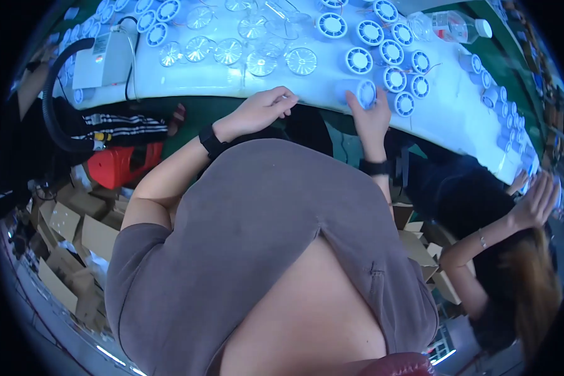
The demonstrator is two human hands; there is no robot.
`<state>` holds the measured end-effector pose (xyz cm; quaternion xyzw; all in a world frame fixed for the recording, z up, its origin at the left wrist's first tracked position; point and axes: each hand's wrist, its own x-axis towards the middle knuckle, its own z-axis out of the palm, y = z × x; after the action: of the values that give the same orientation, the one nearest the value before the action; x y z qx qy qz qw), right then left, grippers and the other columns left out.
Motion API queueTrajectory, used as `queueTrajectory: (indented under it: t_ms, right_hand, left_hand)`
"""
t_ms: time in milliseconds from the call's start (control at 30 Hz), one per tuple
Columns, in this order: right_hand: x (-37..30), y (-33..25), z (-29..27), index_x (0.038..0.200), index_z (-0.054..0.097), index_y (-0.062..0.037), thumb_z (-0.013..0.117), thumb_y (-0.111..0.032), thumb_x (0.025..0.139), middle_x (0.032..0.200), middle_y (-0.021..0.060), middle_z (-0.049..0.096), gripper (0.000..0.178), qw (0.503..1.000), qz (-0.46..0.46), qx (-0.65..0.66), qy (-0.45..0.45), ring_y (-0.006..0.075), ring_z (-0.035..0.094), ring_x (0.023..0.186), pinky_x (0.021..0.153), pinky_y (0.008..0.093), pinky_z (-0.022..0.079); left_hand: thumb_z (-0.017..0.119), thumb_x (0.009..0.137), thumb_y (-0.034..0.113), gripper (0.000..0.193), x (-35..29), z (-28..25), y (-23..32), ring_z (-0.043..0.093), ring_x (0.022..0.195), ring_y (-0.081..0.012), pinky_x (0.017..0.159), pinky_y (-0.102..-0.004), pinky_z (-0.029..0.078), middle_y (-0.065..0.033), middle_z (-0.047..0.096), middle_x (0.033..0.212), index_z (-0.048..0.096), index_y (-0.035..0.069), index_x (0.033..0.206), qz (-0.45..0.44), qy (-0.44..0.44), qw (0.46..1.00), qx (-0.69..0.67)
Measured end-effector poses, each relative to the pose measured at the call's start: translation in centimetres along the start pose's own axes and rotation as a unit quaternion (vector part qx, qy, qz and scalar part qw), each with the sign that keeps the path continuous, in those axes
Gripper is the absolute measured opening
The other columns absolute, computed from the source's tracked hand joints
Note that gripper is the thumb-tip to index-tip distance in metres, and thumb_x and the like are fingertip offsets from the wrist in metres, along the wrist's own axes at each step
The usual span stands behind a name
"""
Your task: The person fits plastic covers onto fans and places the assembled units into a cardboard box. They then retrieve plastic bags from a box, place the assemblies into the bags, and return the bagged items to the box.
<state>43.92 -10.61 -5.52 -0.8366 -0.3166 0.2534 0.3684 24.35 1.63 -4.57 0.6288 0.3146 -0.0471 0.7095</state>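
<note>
We see right hand (371, 119) fingers closed round white round fan housing (365, 94) at table (232, 78) edge. Left hand (263, 109) loosely curled, empty. Many housings (382, 53) and clear discs (257, 53) laid out; most work apparently remains.

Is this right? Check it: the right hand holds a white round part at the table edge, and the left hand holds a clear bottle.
Not quite. The right hand does hold a white round part at the table edge, but the head view shows the left hand curled there without a bottle.

You see a long white bench (188, 78) curving across the frame's top, blue-and-white round housings (391, 53) clustered upper right, clear fan blades (229, 51) upper centre, grey box (103, 59) upper left, plastic bottle (454, 26) far upper right
</note>
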Motion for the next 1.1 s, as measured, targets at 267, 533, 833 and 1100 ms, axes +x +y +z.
queueTrajectory:
  t_ms: [267, 533, 833, 1100]
  right_hand:
    - [1.6, -9.5, -4.5, 0.121, 0.033, -0.0079, 0.064, -0.015, 0.056, 0.083, 0.0155, 0.055, 0.072, 0.934, -0.157, 0.032, -0.32, 0.0242, 0.056, 0.072, 0.066, 0.0284, 0.043]
    - [-0.1, -17.3, 2.4, 0.127, 0.022, -0.0073, 0.062, -0.012, 0.052, 0.074, 0.015, 0.055, 0.085, 0.737, -0.494, -0.212, -0.411, 0.0314, 0.054, 0.068, 0.066, 0.0323, 0.043]
    - [-6.6, -21.3, 12.8, 0.125, 0.029, -0.0072, 0.064, -0.015, 0.069, 0.082, 0.0101, 0.057, 0.067, 0.763, -0.515, -0.011, -0.39, 0.0204, 0.056, 0.073, 0.067, 0.0306, 0.044]
    - [4.2, -9.8, 10.9, 0.104, 0.044, 0.0126, 0.06, -0.052, 0.066, 0.091, 0.025, 0.054, 0.076, 0.914, -0.22, -0.264, 0.217, 0.0363, 0.052, 0.084, 0.075, 0.0394, 0.041]
  left_hand:
    - [0.053, 0.076, 0.043, 0.045, -0.8, 1.6, 8.0, 0.052, 0.059, -0.0125, 0.055, -0.0248, 0.041, -0.0054, 0.053, 0.064, 0.052, 0.001, 0.091, 0.091, 0.174, 0.968, 0.156]
    - [0.059, 0.074, 0.032, 0.043, -8.9, 0.5, 3.8, 0.049, 0.06, -0.0121, 0.051, -0.0222, 0.037, -0.0064, 0.053, 0.069, 0.047, 0.0, 0.102, 0.009, 0.263, 0.965, 0.015]
    - [0.049, 0.076, 0.042, 0.045, -22.9, -3.8, -10.4, 0.048, 0.055, -0.0132, 0.043, -0.0263, 0.036, -0.009, 0.051, 0.07, 0.047, 0.001, 0.096, 0.107, 0.393, 0.846, -0.344]
    - [0.032, 0.073, 0.041, 0.04, -26.7, -11.8, -27.5, 0.032, 0.045, -0.0135, 0.038, -0.0223, 0.024, -0.0049, 0.034, 0.056, 0.045, 0.006, 0.086, 0.226, 0.299, 0.52, -0.768]
